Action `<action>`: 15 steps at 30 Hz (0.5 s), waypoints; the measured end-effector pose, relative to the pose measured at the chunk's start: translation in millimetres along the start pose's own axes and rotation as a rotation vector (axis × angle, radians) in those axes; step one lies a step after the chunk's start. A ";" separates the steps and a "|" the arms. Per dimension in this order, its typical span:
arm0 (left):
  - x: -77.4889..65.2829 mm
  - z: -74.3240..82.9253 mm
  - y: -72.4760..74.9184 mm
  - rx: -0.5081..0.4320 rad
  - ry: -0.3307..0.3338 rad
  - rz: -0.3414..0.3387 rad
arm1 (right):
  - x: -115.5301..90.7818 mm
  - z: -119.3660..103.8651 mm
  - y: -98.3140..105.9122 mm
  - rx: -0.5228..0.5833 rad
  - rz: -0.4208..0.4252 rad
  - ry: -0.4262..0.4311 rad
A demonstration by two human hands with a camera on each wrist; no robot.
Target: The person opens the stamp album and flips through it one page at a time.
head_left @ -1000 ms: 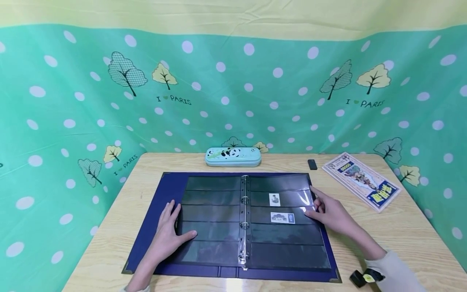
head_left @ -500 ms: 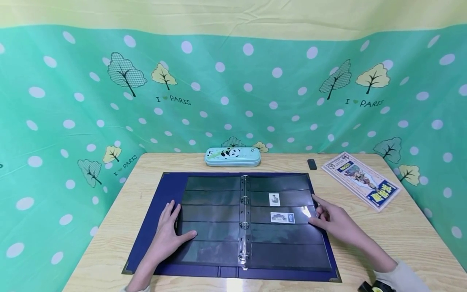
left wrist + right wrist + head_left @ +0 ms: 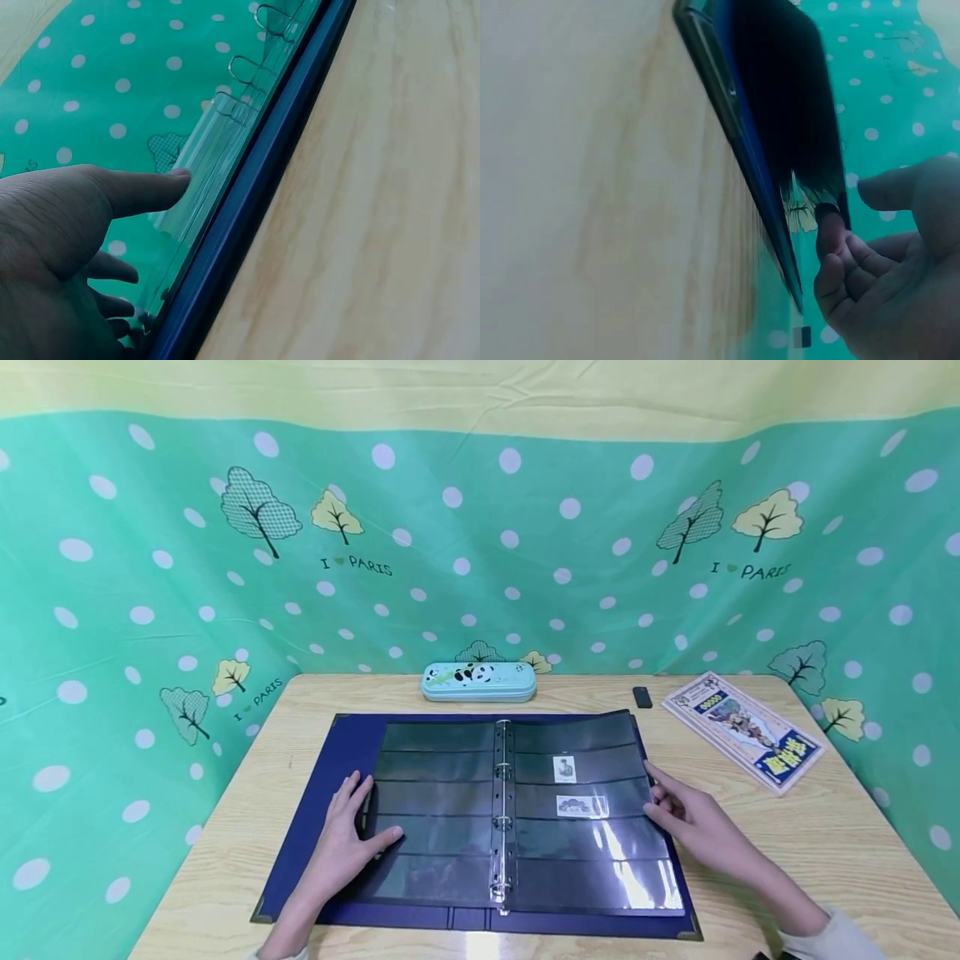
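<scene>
A dark blue ring-bound stamp album (image 3: 318,802) lies spread on the table with black pocket pages. On its right page (image 3: 592,885) a small portrait stamp (image 3: 565,769) sits above a wider stamp (image 3: 581,807). My right hand (image 3: 697,827) is at that page's outer edge, which is raised off the cover. In the right wrist view, the index finger (image 3: 831,232) is under the page, and the thumb (image 3: 889,191) is on its upper side. My left hand (image 3: 345,839) rests with spread fingers at the left page's outer edge, thumb (image 3: 146,191) over the page.
A light blue panda pencil case (image 3: 478,682) lies behind the album. At the back right are a small black object (image 3: 642,697) and a colourful printed booklet (image 3: 742,727). A green dotted cloth (image 3: 450,568) hangs behind the table.
My right hand has slid outward and slightly down along the right page's edge. The page's outer side has risen, and glare has shifted to its lower pockets. The left hand has hardly moved.
</scene>
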State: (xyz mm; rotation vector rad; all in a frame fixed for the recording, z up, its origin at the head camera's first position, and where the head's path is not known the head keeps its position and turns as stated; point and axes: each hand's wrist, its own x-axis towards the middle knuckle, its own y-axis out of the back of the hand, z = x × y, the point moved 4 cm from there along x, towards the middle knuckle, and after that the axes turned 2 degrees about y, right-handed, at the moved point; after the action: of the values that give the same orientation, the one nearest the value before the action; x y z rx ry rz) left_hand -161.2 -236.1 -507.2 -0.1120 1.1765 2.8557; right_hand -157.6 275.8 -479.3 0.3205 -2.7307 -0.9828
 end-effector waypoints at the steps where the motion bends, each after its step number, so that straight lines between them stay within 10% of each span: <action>1: -0.7 0.9 0.4 -0.006 0.000 0.010 | -0.6 -1.4 0.3 -0.003 0.012 0.011; 15: -14.3 31.7 -5.4 -0.071 -0.086 0.080 | -8.5 -24.6 1.9 0.043 0.074 0.071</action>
State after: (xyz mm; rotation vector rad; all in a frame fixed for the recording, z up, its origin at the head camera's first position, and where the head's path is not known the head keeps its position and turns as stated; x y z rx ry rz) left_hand -148.0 -210.2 -487.3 0.0565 1.0881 2.9394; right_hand -142.8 264.9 -460.7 0.2551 -2.6821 -0.8779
